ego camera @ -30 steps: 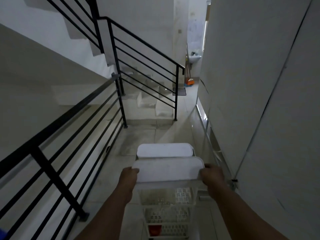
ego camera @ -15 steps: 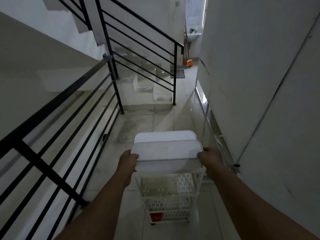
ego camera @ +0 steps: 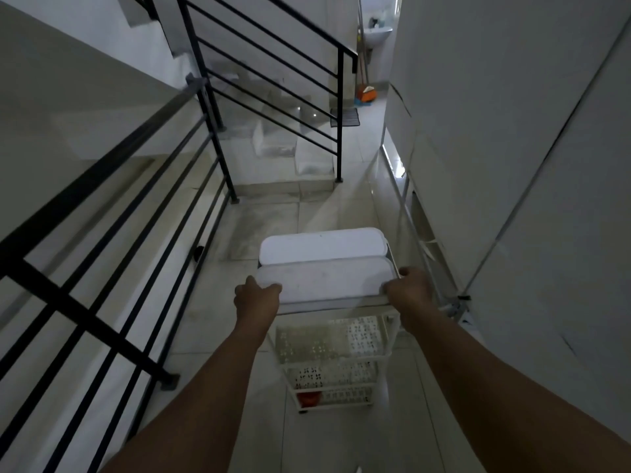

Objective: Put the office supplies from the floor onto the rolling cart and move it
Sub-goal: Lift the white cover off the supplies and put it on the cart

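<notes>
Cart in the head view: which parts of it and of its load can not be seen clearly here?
- Top shelf of the cart: covered by two white lidded boxes; their contents are hidden.
- Red thing on the bottom shelf: too small and dim to identify.
- Wheels: under the frame, mostly out of sight.
- Fingers of the left hand and right hand: curled around the nearer box, partly hidden.

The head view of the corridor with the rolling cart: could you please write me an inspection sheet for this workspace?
Surface: pale tiled floor, bare ahead of the cart.
Job's things: white rolling cart with perforated shelves; two white oblong boxes side by side on top; a red item on the lowest shelf.
Clutter: orange and blue cleaning tools and a dark mat far down the corridor.
Grippers: left hand and right hand grip the cart's top at either end.
Cables: nothing seen.
Surroundings: black stair railing on the left, white wall close on the right, wash basin beyond.
</notes>
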`<state>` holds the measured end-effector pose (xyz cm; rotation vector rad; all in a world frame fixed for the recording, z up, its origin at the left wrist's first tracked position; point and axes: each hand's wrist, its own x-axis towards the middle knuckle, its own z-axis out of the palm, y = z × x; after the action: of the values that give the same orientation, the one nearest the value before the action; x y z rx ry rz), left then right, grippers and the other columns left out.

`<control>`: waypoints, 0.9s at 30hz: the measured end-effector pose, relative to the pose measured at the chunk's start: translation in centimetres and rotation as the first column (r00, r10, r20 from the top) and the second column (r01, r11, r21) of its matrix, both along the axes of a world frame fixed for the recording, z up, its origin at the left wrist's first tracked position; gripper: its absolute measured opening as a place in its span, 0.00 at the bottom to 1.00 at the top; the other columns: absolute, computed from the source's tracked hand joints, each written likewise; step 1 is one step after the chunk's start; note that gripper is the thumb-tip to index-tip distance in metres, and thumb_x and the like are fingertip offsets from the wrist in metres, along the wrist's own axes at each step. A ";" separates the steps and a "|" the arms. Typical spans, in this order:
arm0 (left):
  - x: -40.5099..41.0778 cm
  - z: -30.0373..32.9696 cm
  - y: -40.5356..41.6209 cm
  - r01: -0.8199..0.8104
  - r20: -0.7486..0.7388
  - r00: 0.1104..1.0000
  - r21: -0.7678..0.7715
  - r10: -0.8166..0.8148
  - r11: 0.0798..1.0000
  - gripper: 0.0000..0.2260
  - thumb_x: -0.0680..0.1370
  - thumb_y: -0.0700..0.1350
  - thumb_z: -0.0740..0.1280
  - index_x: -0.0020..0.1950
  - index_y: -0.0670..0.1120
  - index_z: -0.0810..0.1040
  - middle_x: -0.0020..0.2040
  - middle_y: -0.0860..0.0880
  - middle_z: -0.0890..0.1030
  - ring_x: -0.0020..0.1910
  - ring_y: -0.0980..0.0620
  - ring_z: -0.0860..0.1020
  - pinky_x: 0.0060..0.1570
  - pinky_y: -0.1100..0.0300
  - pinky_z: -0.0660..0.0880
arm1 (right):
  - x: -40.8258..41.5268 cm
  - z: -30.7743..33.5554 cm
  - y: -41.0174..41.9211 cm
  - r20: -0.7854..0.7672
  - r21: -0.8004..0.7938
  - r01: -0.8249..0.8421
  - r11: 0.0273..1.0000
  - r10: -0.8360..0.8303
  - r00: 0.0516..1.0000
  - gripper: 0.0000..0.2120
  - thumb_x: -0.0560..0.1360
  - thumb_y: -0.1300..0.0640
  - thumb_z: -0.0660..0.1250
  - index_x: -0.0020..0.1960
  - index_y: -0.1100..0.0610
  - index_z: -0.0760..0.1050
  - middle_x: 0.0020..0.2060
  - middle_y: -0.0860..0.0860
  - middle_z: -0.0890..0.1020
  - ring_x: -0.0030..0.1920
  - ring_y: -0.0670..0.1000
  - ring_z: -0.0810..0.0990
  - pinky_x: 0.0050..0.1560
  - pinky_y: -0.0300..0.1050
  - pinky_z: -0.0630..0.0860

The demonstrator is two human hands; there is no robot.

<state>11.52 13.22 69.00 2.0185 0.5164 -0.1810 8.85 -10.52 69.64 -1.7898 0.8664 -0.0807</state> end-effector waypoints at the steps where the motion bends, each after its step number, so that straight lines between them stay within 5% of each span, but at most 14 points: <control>1: 0.0 0.0 -0.1 0.004 -0.017 1.000 0.027 -0.003 1.000 0.32 0.74 0.50 0.66 0.75 0.43 0.60 0.71 0.40 0.65 0.67 0.40 0.69 0.66 0.47 0.70 | 0.0 0.0 -0.1 0.001 0.000 -0.005 1.000 0.005 1.000 0.18 0.67 0.65 0.68 0.57 0.64 0.78 0.47 0.60 0.82 0.49 0.61 0.82 0.50 0.51 0.80; 5: -0.7 0.5 -0.4 -0.066 0.070 0.996 0.108 0.059 0.992 0.31 0.75 0.48 0.66 0.75 0.44 0.61 0.72 0.40 0.64 0.70 0.40 0.65 0.66 0.45 0.69 | -0.8 0.2 -0.3 -0.005 0.016 0.005 1.000 -0.005 1.000 0.16 0.70 0.62 0.67 0.57 0.65 0.77 0.47 0.58 0.81 0.47 0.58 0.81 0.46 0.47 0.77; 9: -3.3 1.3 -1.1 -0.170 0.277 0.948 0.017 0.159 0.985 0.15 0.76 0.48 0.66 0.61 0.45 0.73 0.56 0.45 0.77 0.54 0.45 0.77 0.50 0.54 0.74 | -2.3 0.3 -0.3 0.034 0.038 0.108 0.993 -0.109 0.993 0.18 0.71 0.59 0.66 0.60 0.62 0.76 0.55 0.59 0.80 0.50 0.57 0.80 0.47 0.46 0.74; 13: -7.0 -0.2 -2.0 -0.125 0.371 0.919 -0.041 0.131 0.991 0.07 0.77 0.49 0.65 0.51 0.46 0.75 0.45 0.50 0.79 0.43 0.50 0.78 0.41 0.58 0.73 | -5.4 -1.7 -0.2 0.019 0.093 0.141 0.986 -0.143 0.989 0.06 0.71 0.59 0.63 0.48 0.59 0.74 0.45 0.57 0.78 0.41 0.54 0.76 0.42 0.44 0.72; 17: -10.2 -4.9 -2.6 0.106 0.127 0.989 -0.204 -0.081 0.973 0.08 0.78 0.49 0.64 0.52 0.46 0.76 0.45 0.49 0.80 0.41 0.50 0.79 0.40 0.55 0.76 | -9.0 -4.7 0.1 -0.025 0.157 0.180 0.971 -0.178 0.984 0.02 0.74 0.62 0.62 0.47 0.57 0.70 0.40 0.54 0.73 0.37 0.52 0.72 0.39 0.44 0.71; 19: -11.8 -7.9 -2.9 0.198 -0.044 0.975 -0.249 -0.216 0.948 0.12 0.78 0.51 0.64 0.57 0.46 0.76 0.51 0.47 0.81 0.45 0.49 0.80 0.44 0.54 0.78 | -10.9 -7.1 0.3 -0.083 0.188 0.184 0.965 -0.171 0.982 0.05 0.76 0.61 0.61 0.52 0.56 0.70 0.44 0.54 0.74 0.38 0.52 0.73 0.46 0.47 0.78; 22: -14.5 -12.6 -3.1 0.188 -0.221 0.939 -0.308 -0.262 0.933 0.10 0.79 0.51 0.64 0.55 0.47 0.77 0.51 0.46 0.80 0.45 0.51 0.79 0.42 0.58 0.79 | -13.9 -11.1 0.8 -0.170 0.194 0.156 0.969 -0.123 0.978 0.09 0.77 0.60 0.61 0.56 0.58 0.74 0.44 0.53 0.74 0.39 0.50 0.74 0.59 0.55 0.78; 24: -16.5 -16.3 -3.0 0.165 -0.307 0.915 -0.308 -0.262 0.937 0.07 0.78 0.50 0.64 0.50 0.48 0.77 0.50 0.46 0.80 0.46 0.50 0.78 0.49 0.55 0.78 | -16.1 -14.6 0.9 -0.217 0.195 0.142 0.971 -0.099 0.971 0.13 0.76 0.61 0.62 0.59 0.65 0.76 0.43 0.56 0.76 0.42 0.52 0.77 0.59 0.59 0.77; 27: -19.5 -22.2 -3.0 0.115 -0.425 0.871 -0.310 -0.245 0.944 0.15 0.78 0.53 0.65 0.59 0.46 0.76 0.55 0.46 0.78 0.52 0.48 0.77 0.55 0.50 0.76 | -19.1 -20.4 0.6 -0.281 0.212 0.132 0.968 -0.069 0.957 0.17 0.75 0.62 0.63 0.60 0.71 0.74 0.39 0.56 0.76 0.40 0.54 0.74 0.56 0.59 0.78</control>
<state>-7.98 10.19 46.82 1.7425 0.5562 -0.8214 -10.29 -9.96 49.26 -1.5601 1.1172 0.1972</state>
